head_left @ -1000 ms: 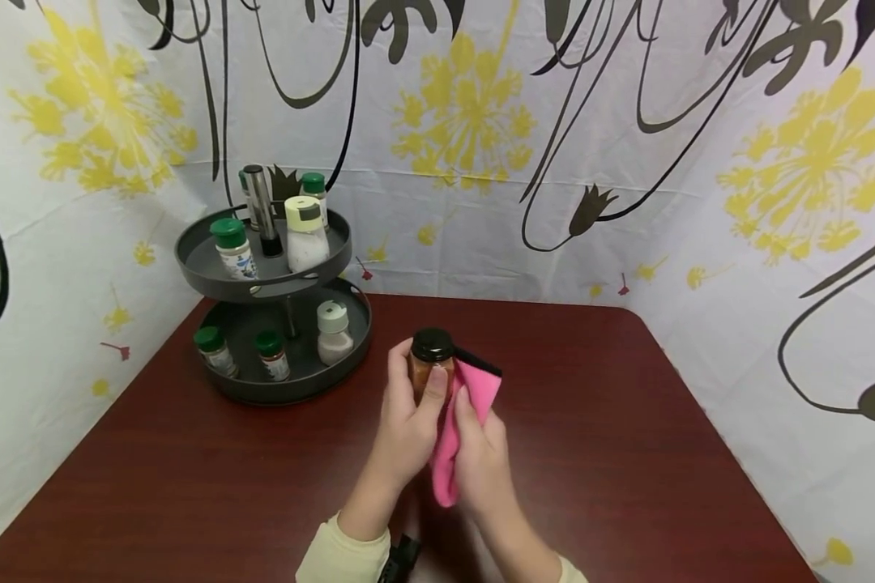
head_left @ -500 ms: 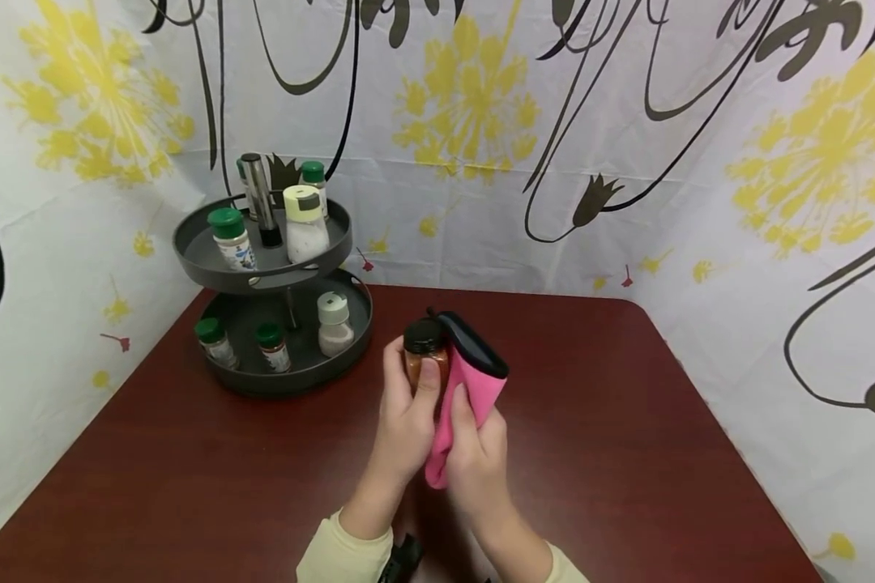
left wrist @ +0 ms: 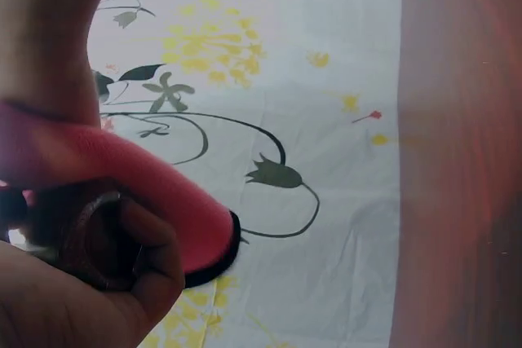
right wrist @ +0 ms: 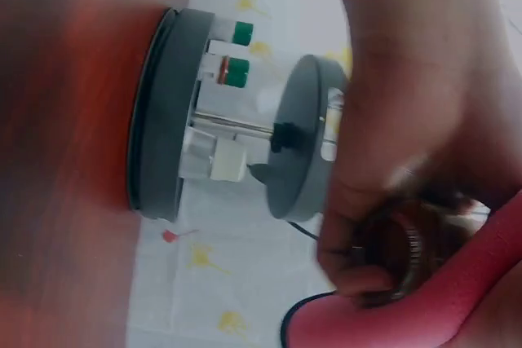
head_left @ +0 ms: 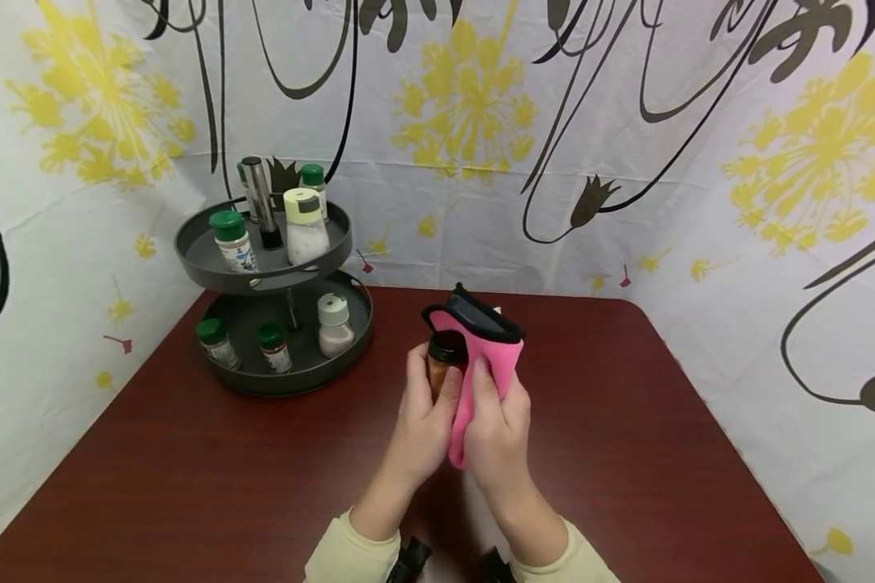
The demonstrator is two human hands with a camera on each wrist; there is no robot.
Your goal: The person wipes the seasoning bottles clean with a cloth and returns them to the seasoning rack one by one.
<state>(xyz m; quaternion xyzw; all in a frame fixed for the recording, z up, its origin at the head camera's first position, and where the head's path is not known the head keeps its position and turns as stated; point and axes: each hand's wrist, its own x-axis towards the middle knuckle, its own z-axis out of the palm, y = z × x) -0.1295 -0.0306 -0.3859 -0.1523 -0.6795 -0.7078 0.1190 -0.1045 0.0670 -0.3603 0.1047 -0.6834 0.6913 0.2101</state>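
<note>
A small jar [head_left: 447,348] with a black lid and brown contents stands upright in my left hand [head_left: 419,425], fingers behind it and thumb across its front. My right hand [head_left: 497,433] pinches a pink pouch [head_left: 501,355] with black trim, its mouth gaping at the top, right beside the jar. In the left wrist view the jar's base [left wrist: 114,242] faces the camera with curled fingers around it, and the pink fabric [left wrist: 183,209] lies along it. The right wrist view shows the fabric [right wrist: 408,315] passing close by the jar [right wrist: 400,246]. Most of the right hand's fingers are hidden by the pouch.
A two-tier dark grey round stand [head_left: 292,385] is on the left of the red-brown table [head_left: 627,453]. Several green-capped and pale-capped shakers and a silver cylinder [head_left: 261,198] stand on its trays. Flower-printed white fabric [head_left: 437,251] hangs behind and at both sides.
Both hands have shifted slightly right with the jar and pouch. The pouch has risen, and its black-trimmed mouth has spread wider and now reaches behind the jar's lid.
</note>
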